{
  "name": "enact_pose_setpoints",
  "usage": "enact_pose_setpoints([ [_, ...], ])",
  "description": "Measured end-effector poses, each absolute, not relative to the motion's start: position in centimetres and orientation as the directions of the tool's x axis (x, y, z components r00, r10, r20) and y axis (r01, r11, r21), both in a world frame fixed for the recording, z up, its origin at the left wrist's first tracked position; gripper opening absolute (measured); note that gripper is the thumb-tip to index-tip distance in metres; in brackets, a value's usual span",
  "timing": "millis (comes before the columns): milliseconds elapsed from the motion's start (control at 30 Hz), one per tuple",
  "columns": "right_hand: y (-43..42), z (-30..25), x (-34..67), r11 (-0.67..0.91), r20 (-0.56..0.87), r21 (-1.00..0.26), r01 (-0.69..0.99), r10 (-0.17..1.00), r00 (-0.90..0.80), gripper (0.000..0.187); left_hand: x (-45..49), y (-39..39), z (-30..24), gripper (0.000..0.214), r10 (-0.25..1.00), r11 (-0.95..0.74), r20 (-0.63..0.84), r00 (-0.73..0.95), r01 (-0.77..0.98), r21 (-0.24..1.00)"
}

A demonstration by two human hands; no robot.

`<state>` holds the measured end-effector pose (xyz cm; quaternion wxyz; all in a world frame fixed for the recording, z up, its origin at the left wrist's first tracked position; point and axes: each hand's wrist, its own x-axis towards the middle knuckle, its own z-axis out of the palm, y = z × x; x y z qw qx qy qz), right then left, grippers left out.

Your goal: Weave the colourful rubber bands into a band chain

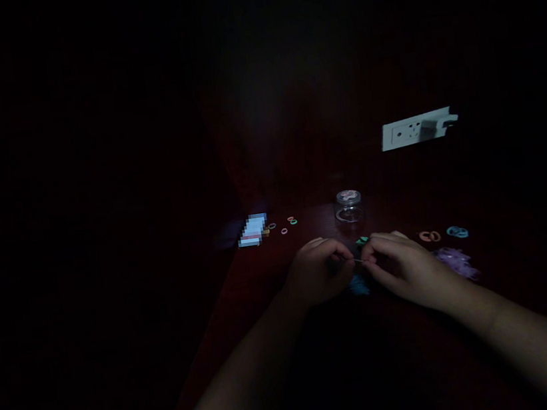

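Note:
The scene is very dark. My left hand (318,271) and my right hand (399,268) meet over a dark reddish table (243,283), fingers pinched together. A thin pale strand (358,260) runs between the two pinches. A small green ring (361,241) shows just above my right fingers. Under the hands lies a small blue piece (358,284), partly hidden. A small clear glass jar (349,206) stands just beyond the hands.
Tiny coloured rings (288,224) lie to the left of the jar, near a pale blurred patch (253,230). Orange rings (429,236), teal rings (457,232) and a purple heap (455,260) sit right of my hand. A white wall socket (417,128) is behind.

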<state>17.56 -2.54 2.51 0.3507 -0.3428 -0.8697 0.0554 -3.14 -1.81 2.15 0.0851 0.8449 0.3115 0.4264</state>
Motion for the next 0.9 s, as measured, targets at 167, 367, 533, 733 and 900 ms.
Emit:
enact_pose_setpoints([
  [167, -2.49, 2.37, 17.54, 0.755, 0.575, -0.337, 0.563, 0.639, -0.512, 0.008, -3.16, -1.90, 2.35, 0.005, 0.617, -0.780, 0.648, 0.447, 0.458, 0.427],
  [367, -2.41, 2.33, 17.62, 0.772, 0.567, -0.337, 0.539, 0.623, -0.539, 0.008, -3.16, -1.84, 2.55, 0.008, 0.607, -0.792, 0.628, 0.487, 0.436, 0.428],
  [533, -2.39, 2.46, 17.69, 0.775, 0.573, -0.337, 0.535, 0.620, -0.536, 0.009, -3.50, -1.66, 2.37, 0.007, 0.607, -0.792, 0.628, 0.487, 0.436, 0.428],
  [733, -2.59, 2.76, 17.50, 0.768, 0.572, -0.351, 0.536, 0.629, -0.527, 0.007, -3.58, -1.75, 2.23, 0.007, 0.633, -0.770, 0.620, 0.464, 0.459, 0.443],
  [900, -2.80, 2.73, 17.12, 0.777, 0.562, -0.362, 0.516, 0.623, -0.544, 0.011, -3.31, -1.83, 1.87, 0.009, 0.663, -0.746, 0.607, 0.438, 0.456, 0.486],
])
